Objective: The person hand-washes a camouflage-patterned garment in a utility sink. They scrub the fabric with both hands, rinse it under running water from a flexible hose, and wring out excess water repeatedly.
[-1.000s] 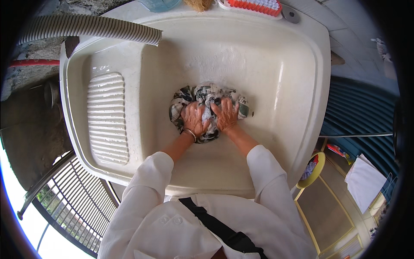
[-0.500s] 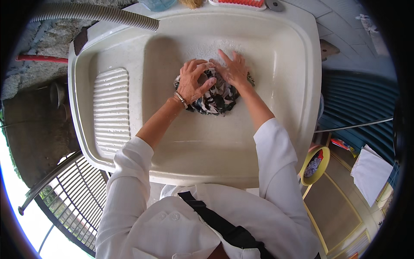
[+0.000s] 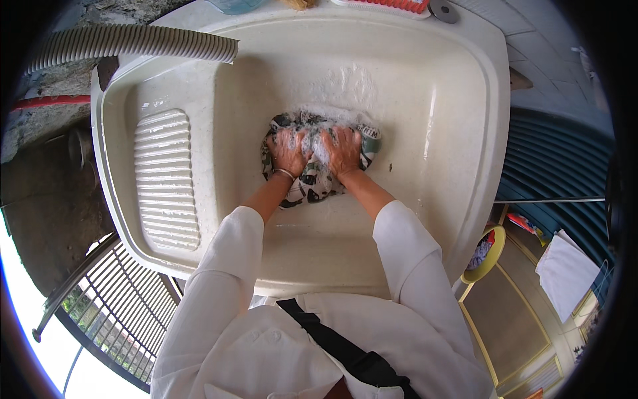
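Note:
A wet, soapy camouflage-patterned garment [image 3: 316,189] lies bunched in the middle of the cream wash basin [image 3: 319,256]. My left hand [image 3: 289,153], with a bracelet at its wrist, presses down on the garment's left part, fingers curled into the cloth. Close beside it, my right hand [image 3: 341,153] bears on the right part, its fingers also bent into the fabric. White foam [image 3: 318,147] shows between both hands and along the cloth's far edge. The fingertips are partly hidden by suds and folds. A lettered green and white patch shows at the garment's right.
Left of the basin's hollow is a ridged washboard [image 3: 165,179]. A grey corrugated hose [image 3: 133,41] reaches over the far left rim. On the far rim lie a red-and-white brush [image 3: 399,5] and a grey disc [image 3: 444,10]. A yellow bucket [image 3: 488,256] with cloth stands at the right.
Both hands have come nearer and pressed down into the garment, fingers now bent instead of spread. The garment is flatter and nearer me, with more foam on it. The view has shifted slightly.

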Tool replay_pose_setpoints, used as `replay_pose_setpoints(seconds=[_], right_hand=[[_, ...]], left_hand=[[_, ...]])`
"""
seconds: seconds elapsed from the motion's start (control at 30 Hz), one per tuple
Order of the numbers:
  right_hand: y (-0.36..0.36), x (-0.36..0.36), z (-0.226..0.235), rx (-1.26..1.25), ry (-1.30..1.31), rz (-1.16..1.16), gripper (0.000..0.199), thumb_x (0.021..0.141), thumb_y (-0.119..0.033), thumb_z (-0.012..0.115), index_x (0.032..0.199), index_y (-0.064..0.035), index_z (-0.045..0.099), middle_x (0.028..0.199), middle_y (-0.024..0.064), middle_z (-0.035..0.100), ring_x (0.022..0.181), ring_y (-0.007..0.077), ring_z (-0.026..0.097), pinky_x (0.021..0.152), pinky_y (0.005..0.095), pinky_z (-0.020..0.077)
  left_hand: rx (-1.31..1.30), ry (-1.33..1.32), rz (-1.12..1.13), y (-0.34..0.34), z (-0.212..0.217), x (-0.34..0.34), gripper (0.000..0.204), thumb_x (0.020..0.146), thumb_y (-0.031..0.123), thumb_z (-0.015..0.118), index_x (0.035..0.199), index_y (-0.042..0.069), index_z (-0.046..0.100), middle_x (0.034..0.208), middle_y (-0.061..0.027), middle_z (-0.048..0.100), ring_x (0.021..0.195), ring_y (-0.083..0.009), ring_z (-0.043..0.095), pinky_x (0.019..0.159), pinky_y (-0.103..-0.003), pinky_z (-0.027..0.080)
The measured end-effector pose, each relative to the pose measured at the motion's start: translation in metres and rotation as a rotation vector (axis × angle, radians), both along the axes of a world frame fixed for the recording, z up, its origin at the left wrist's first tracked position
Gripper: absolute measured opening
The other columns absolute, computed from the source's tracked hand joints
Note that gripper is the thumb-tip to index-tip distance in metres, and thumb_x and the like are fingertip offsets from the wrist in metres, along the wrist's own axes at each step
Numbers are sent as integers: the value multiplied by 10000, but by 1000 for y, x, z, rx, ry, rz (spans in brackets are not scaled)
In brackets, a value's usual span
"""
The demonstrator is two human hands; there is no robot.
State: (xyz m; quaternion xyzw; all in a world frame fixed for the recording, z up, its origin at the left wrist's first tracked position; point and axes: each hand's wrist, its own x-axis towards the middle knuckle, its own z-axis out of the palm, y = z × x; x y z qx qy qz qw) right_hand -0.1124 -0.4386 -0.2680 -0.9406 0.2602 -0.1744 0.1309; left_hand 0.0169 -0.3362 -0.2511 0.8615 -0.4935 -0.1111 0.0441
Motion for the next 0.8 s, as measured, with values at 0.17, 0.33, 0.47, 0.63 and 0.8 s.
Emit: replay_pose_setpoints(seconds=[0.17,0.33,0.47,0.63,0.8], right_hand=[[-114,44,-92,1100,-192,-495,279,891,-272,545,1053,-55,608,788,105,585,774,185,531,723,334,430],[-129,47,99,1018,-230,-196,379,901,-416,502,973,-66,630,903,145,657,856,294,628,747,374,495],[-89,27,67,189,105,-203,422,899,-490,481,1206,-220,584,1241,104,536,1130,347,466,910,551,382],[12,-16,84,189,226,-86,655,818,-370,620,1406,-291,343,1448,92,280,1278,352,320,958,680,217],[54,-47,31,57,21,-1,468,797,-312,561,1248,-194,513,1315,125,374,1234,350,340,1019,627,163]], left_hand=[[65,273,181,-116,23,58,333,848,462,559,948,150,617,846,-106,645,913,-273,605,778,-443,439],[-359,849,74,-69,109,73,402,854,447,570,1095,131,625,921,-118,639,882,-290,595,807,-431,448],[-480,258,172,-59,109,60,421,865,439,549,1180,165,604,1151,-135,569,1119,-352,464,982,-444,340],[-562,299,148,20,59,-20,486,821,271,531,1281,126,474,1363,-247,300,1200,-445,330,1003,-534,281],[-412,203,-9,82,-5,-56,451,720,257,600,1140,107,530,1272,-269,310,1163,-486,303,996,-604,219]])
